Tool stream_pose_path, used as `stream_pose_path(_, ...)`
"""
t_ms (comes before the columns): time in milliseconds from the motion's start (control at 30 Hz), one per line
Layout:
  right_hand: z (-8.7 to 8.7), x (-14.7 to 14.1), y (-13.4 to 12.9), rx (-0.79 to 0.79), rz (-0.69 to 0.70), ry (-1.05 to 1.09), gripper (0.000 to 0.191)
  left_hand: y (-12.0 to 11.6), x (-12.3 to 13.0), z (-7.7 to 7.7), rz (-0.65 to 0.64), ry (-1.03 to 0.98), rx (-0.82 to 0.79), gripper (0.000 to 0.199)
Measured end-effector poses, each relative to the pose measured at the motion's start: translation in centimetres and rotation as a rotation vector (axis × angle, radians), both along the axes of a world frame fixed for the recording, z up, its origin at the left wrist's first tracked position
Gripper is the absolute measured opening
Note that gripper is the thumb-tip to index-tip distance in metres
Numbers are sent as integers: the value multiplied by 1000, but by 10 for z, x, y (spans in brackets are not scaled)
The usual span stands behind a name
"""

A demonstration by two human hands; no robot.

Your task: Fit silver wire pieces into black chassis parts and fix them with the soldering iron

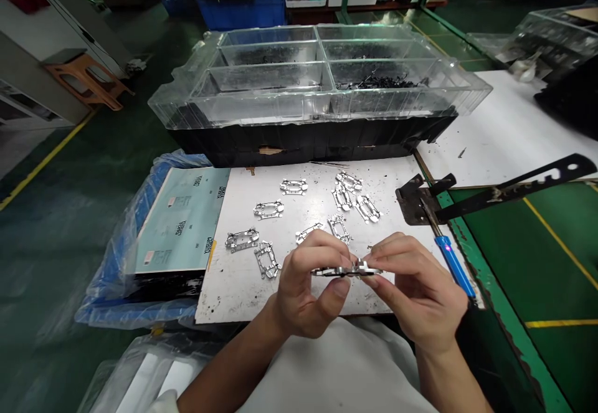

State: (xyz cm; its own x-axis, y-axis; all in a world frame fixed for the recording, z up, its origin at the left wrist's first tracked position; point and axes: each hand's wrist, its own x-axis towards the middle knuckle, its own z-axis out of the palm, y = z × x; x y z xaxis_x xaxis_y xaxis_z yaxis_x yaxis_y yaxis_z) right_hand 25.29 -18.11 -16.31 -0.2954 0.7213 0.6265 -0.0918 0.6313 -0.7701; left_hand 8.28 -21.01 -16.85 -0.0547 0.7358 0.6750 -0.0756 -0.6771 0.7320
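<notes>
Hands: two; the left hand and the right hand are close together, fingers and thumbs of both pinching the same part.
Held part: one thin silver metal piece, seen edge-on, raised above the near side of the white flat tabletop.
Loose frames: nine openwork silver metal frames on the tabletop; four toward the left, two just beyond the hands, three clustered farther right.
Tray: one clear plastic divided tray behind them, small black pieces in a right-hand compartment, too many to count.
Tool: one blue-handled tool on the right, its metal shaft reaching one black metal bracket.
Sheet: one pale-blue printed sheet, left.
</notes>
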Motion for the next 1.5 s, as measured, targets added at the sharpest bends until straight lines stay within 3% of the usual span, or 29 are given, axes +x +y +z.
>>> stream_pose_path(433, -1, 1, 3, 44, -9, -24, 39, 3, -1, -5, 27, 25, 34, 21)
stream_pose_path(733, 6, 0, -2, 84, -13, -80, 37, 1, 4, -4, -5, -112, 46, 18)
stream_pose_path(1200, 6, -4, -5, -102, -12, -54, 31, 2, -3, -5, 20, -47, 14, 19)
stream_pose_path(1500, 4, -3, -4, -5, -33, -59, 34, -1, 1, -10, 39, -73, 10, 17)
